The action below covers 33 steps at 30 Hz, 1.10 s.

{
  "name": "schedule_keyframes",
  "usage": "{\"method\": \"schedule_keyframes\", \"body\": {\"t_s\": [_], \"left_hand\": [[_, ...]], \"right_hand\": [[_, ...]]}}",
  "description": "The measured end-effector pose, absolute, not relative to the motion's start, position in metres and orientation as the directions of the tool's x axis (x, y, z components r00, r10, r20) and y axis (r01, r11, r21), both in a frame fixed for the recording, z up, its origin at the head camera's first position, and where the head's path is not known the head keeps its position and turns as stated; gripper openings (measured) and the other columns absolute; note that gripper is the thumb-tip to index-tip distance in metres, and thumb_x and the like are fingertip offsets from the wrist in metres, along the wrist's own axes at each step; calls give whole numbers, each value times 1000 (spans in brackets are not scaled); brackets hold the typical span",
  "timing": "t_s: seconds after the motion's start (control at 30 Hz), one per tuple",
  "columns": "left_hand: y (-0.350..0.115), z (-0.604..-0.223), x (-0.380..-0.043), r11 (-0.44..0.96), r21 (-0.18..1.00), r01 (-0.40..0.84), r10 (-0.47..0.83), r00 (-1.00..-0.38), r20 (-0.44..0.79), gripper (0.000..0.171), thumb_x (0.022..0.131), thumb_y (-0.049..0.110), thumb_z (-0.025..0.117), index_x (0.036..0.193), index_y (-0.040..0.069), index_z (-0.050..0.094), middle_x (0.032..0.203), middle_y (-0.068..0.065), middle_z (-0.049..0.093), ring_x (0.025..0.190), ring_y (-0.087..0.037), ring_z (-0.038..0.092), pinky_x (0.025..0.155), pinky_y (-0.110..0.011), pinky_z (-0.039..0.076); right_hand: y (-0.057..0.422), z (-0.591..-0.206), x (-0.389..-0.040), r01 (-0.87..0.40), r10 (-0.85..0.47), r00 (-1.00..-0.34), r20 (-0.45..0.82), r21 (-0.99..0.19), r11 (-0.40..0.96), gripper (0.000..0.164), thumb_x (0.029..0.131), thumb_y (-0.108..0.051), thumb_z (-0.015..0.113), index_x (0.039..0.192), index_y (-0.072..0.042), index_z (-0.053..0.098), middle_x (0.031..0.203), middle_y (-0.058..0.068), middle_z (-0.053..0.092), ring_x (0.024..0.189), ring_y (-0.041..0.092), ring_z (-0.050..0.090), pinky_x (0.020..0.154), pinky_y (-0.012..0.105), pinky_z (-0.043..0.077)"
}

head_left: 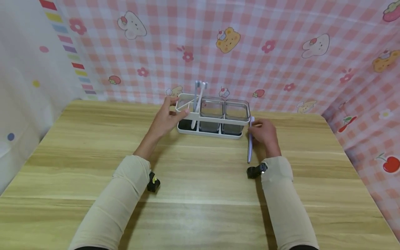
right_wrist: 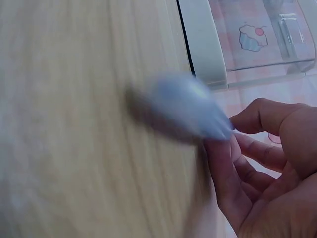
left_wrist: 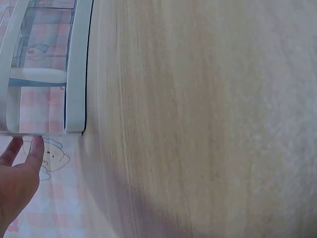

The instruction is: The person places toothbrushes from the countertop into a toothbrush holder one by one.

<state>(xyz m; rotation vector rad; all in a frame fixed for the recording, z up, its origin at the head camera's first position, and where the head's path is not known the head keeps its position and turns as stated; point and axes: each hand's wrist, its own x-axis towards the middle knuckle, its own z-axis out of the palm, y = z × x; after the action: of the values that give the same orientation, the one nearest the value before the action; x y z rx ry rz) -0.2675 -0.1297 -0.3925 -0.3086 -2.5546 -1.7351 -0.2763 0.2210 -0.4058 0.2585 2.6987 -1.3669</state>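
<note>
A white toothbrush holder [head_left: 215,119] stands at the back of the table, with a divided section at its left and two clear cups [head_left: 238,110] beside it. Two upright toothbrushes [head_left: 200,99] lean in the divided section. My left hand [head_left: 162,119] holds the holder's left end, thumb at the front rim; fingertips [left_wrist: 35,148] meet that end in the left wrist view. Just off the right end, my right hand [head_left: 265,133] pinches a purple toothbrush [head_left: 250,146], head up and handle end toward me. Its handle [right_wrist: 190,106] looks blurred in the right wrist view.
The wooden table [head_left: 193,208] reaches back to a pink checked cloth [head_left: 206,41] with cartoon prints, close behind the holder. More cloth hangs along the right side, and a white curtain [head_left: 22,86] at the left. Black wrist cameras [head_left: 153,182] sit on both sleeves.
</note>
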Motion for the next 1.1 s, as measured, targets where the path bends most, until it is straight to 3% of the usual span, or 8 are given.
{"method": "schedule_keyframes", "body": {"t_s": [0.1,0.37,0.5,0.83,1.1], "left_hand": [[-129,-392,-267,357,914,190,144,-979,147,69,97,41,67,150,10,36,151,-18,42,122,-34,51,97,-46,48],[-129,-391,-267,354,913,201,144,-977,159,67,97,39,67,149,8,37,151,-18,42,124,-33,50,99,-46,47],[-128,-391,-268,350,914,207,142,-976,167,66,97,38,67,147,8,38,150,-18,43,125,-33,49,99,-46,47],[-129,-392,-268,351,916,195,143,-978,153,67,97,39,67,148,8,37,151,-18,42,125,-34,49,99,-46,47],[-129,-393,-268,346,917,199,141,-977,159,66,97,40,67,147,9,37,151,-17,42,126,-33,49,100,-46,46]], "right_hand": [[221,-406,-277,238,141,-971,-192,-824,514,40,93,-8,61,130,9,60,112,26,64,60,9,63,61,28,59],[223,-407,-277,288,234,-950,-208,-876,388,42,94,-9,58,134,5,57,108,17,60,73,13,61,62,28,59],[224,-405,-277,289,245,-945,-217,-904,314,39,96,-7,58,133,5,54,100,13,59,67,11,62,62,28,60],[224,-395,-275,223,266,-948,-175,-961,165,24,93,-1,58,116,-1,53,88,5,57,59,8,62,57,27,59],[221,-380,-269,176,308,-942,-131,-977,123,17,94,-2,56,107,-10,51,93,3,55,73,11,63,65,30,60]]}}
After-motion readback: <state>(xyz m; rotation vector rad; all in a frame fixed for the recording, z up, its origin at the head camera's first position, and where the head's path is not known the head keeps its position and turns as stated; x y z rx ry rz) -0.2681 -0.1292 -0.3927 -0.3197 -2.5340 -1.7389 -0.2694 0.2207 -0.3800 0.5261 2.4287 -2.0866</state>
